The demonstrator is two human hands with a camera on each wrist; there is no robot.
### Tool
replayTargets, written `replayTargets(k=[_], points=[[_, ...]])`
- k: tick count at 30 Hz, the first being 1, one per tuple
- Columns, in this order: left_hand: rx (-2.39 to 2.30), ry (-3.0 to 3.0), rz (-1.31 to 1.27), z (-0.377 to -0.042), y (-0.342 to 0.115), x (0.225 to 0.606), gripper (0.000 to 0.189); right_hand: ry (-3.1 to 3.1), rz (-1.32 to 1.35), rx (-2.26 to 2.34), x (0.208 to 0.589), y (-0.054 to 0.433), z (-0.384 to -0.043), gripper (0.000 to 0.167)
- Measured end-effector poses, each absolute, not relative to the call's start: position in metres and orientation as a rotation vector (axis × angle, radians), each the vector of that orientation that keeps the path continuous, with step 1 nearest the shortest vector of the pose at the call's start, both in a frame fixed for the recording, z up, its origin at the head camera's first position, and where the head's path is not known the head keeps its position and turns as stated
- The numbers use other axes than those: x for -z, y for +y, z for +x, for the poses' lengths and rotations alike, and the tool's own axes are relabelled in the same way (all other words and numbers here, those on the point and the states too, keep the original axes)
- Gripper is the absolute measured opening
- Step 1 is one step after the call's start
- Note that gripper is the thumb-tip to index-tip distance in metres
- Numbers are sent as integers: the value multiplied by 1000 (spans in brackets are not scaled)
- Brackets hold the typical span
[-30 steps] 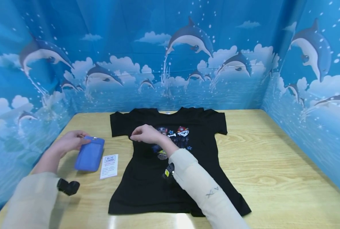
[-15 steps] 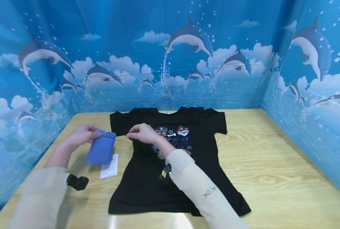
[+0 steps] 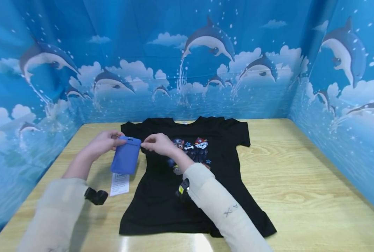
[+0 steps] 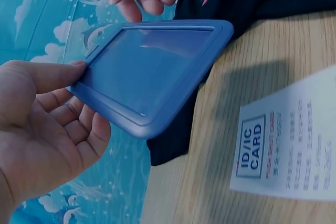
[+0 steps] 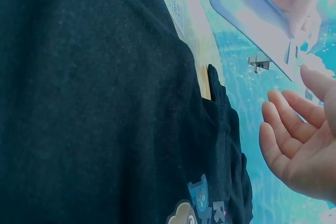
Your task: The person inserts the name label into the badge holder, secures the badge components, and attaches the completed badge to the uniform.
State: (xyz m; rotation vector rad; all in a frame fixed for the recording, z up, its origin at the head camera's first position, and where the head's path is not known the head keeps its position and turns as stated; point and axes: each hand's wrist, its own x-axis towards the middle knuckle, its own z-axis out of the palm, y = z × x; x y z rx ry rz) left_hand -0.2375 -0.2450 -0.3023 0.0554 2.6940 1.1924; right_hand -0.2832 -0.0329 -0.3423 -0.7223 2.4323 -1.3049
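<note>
My left hand pinches the slotted top edge of a blue ID card holder between thumb and fingers. The holder hangs tilted above the table, its clear window showing in the left wrist view. Close to its other top corner is my right hand. In the right wrist view its thumb and fingers are apart and loosely bent, with nothing seen between them. Partly behind the holder lies a white printed card marked "ID/IC CARD".
A black T-shirt with a cartoon print lies spread on the wooden table. Blue dolphin curtains hang behind and at both sides of the table.
My left hand has carried the card holder to the right and away from me, over the top of the white card, up to my right hand. The right hand has barely shifted.
</note>
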Motion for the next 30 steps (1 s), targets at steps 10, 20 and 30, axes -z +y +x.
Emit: replayTargets(k=[10,20,30], points=[[-1223,2712,56,-244,-224,298,38,2387,-679,1441,339,-29,-290,29],[-1288,2709,74,-251,-210,302,35,2437,-648,1433,335,-15,-297,25],[-1341,2688,94,-257,-191,304,29,2443,-617,1436,334,4,-304,25]])
